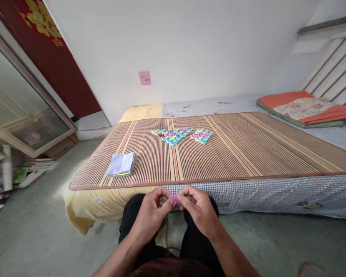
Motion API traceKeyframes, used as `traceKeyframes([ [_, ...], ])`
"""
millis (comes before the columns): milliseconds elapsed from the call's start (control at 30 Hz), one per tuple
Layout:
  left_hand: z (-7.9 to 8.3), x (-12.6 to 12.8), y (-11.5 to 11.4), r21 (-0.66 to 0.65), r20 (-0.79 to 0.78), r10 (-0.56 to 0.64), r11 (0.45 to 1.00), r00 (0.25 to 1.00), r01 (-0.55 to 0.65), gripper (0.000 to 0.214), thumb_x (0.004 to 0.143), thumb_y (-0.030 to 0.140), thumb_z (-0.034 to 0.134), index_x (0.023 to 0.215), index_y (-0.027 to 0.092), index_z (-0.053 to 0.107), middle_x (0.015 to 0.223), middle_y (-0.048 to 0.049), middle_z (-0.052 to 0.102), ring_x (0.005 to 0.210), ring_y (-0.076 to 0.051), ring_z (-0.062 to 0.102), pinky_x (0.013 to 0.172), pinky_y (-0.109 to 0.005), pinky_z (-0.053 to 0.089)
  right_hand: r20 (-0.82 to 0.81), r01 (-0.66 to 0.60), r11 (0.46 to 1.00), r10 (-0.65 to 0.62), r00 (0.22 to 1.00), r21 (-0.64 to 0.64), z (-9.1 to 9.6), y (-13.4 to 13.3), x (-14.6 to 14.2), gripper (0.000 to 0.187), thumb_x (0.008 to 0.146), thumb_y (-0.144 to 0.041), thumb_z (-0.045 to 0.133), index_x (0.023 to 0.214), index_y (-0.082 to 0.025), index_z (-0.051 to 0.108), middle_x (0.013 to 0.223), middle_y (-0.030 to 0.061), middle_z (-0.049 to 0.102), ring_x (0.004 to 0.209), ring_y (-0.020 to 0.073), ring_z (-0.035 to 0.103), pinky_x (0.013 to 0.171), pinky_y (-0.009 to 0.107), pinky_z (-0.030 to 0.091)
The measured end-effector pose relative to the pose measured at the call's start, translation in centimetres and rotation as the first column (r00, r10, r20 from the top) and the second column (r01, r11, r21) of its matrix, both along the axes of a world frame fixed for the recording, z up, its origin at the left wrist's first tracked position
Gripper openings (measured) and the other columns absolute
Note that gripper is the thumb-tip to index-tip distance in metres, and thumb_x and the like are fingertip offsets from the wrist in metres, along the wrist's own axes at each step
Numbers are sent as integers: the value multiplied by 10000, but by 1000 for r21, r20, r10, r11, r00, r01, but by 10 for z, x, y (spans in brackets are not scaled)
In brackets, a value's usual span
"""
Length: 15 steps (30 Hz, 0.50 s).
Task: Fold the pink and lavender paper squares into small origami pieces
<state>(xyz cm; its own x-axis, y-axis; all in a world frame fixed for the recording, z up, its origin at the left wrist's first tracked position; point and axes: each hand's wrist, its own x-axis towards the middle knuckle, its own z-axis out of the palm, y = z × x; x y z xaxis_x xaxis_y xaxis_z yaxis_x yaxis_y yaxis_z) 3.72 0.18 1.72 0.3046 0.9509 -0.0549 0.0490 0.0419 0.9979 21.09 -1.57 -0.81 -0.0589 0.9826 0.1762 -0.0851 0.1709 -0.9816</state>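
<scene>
Paper [173,199] seemingly pinched between left and right fingers [183,201]

Black trousers [132,221], dark maroon top [170,269] at the lower edge — bare forearms [123,254], bare left hand [151,213] and right hand [198,209]

Illumination was soft, diffuse daylight, moderately bright. The strongest light fell on the floor [31,227] at the left, beside the glass panel [17,107], which carried pale reflections. The white wall [190,46] was evenly lit, without glare. Shadows were faint: a soft band lay under the bed [83,207] edge. Wide-angle distortion bowed and tilted straight lines toward the frame edges; the left margin was smeared. The left hand [151,213] and right hand [198,209] were sharp; the pink paper [173,199] in their grip was too small to resolve.
</scene>
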Motion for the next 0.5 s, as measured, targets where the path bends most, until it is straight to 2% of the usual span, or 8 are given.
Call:
traceKeyframes([
  [167,1,10,-4,-60,128,23,998,992,-15,387,788,499,850,827,148,692,724,-22,696,638,-135,606,634,-252,491,-72,152,988,-151,986,5,-6,-1,-11,279,976,-413,654,787,-210,624,659,-18,638,603,146,633,601,245,532],
  [267,3,8,-4,-54,131,52,998,990,-45,415,785,533,846,791,145,699,670,-18,685,582,-126,592,581,-241,486,-60,89,996,-88,994,12,-6,-2,-13,265,983,-411,652,810,-211,627,718,4,692,653,163,677,648,264,562],
  [367,4,1,-1,-30,98,11,1000,995,-8,423,801,542,832,773,140,704,665,-18,678,578,-114,577,571,-224,471,61,-33,998,30,998,44,-2,-2,-7,253,999,-402,641,840,-205,645,756,16,709,695,169,684,665,265,541],
  [500,5,-6,0,-3,61,-52,999,997,52,415,840,542,799,792,138,720,675,-11,653,603,-110,551,570,-212,451,213,-49,988,17,977,144,2,-3,-2,263,1029,-356,593,819,-203,634,714,-10,647,643,141,612,617,249,467],
])
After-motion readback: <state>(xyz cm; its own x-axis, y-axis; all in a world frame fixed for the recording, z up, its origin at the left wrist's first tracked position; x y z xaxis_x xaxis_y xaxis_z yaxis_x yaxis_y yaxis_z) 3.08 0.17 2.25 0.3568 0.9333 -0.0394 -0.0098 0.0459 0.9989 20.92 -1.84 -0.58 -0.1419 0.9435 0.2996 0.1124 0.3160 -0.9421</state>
